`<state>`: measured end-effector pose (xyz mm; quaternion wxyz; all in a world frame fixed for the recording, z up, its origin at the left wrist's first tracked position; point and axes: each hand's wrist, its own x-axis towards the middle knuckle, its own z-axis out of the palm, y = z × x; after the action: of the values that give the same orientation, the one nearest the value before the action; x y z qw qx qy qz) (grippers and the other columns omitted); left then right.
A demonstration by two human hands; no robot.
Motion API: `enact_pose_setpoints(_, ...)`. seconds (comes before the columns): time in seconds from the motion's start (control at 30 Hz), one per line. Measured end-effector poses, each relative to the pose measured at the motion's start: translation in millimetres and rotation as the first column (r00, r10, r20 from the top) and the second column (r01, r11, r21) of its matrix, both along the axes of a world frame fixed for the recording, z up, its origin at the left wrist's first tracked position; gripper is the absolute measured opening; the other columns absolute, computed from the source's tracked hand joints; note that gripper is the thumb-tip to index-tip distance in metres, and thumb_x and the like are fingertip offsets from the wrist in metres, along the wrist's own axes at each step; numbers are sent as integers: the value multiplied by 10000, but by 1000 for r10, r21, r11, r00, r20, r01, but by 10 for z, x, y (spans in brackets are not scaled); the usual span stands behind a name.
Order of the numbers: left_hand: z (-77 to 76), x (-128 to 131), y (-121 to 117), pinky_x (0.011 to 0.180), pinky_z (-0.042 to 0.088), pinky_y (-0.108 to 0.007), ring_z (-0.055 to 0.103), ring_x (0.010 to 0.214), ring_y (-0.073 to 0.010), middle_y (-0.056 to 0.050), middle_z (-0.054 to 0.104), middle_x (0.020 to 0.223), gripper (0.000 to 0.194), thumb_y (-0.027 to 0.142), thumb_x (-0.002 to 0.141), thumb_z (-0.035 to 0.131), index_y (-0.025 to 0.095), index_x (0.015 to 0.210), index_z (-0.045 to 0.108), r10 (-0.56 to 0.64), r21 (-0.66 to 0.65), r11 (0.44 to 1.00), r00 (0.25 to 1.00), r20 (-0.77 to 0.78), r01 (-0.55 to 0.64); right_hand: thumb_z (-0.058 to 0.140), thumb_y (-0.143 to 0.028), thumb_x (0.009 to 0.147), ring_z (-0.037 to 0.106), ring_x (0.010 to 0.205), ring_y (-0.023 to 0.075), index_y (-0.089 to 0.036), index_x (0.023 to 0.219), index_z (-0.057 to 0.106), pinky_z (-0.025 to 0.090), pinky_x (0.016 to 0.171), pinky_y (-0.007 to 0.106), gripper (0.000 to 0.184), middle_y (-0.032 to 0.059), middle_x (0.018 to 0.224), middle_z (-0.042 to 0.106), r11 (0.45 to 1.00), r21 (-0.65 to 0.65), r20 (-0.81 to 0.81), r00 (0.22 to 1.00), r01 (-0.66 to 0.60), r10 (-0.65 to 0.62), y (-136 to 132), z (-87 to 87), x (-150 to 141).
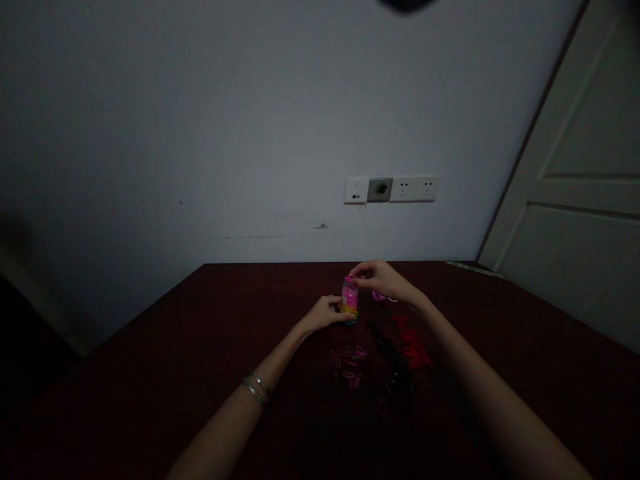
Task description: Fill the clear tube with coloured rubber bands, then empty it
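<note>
A small clear jar (349, 299) stands upright on the dark red table, with pink, yellow and bluish layers inside. The fingers of my left hand (323, 315) are wrapped round its lower part. Over the jar's mouth, my right hand (379, 279) pinches a pink elastic band (349, 278); the exact grip is partly hidden by the fingers. Loose pink bands (353, 380) lie on the table in front of the jar. To their right are a line of black bands (393, 360) and a pile of red bands (413, 343). The dim light blurs their details.
Purple-pink bands (379, 295) lie behind my right wrist. The table (250, 287) meets a pale wall (225, 133) with sockets and switches (414, 189). A panelled door (585, 200) stands at the right. A flat strip (473, 269) lies by the table's back right edge.
</note>
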<state>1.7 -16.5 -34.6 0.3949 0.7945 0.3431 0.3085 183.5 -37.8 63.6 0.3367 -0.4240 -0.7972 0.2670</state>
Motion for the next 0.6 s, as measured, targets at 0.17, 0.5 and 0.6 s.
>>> enact_pose_setpoints(0.17,18,9,-9,489,236,-207,330,514,-64,13,498,605,365,406,621,685,94,809,664,17,-12,1000,1000,-14,-17,585,-305,733,507,615,115,-114,837,672,401,576,248,234,36,684,611,999,34,43,999,19,-20,24,-14,-10)
enact_pose_setpoints(0.5,14,2,-9,498,254,-198,359,541,-73,5,517,626,350,378,639,680,95,844,661,28,13,1000,999,-42,-27,570,-282,741,499,628,115,-119,870,660,404,591,244,226,35,714,613,996,83,78,997,-32,25,48,4,31)
enact_pose_setpoints(0.6,19,0,-12,492,245,-196,332,532,-65,17,490,610,343,378,637,682,91,823,658,25,15,1000,999,-30,-25,572,-264,739,504,627,116,-119,865,664,404,584,242,213,36,706,616,995,88,93,995,-36,28,47,15,42)
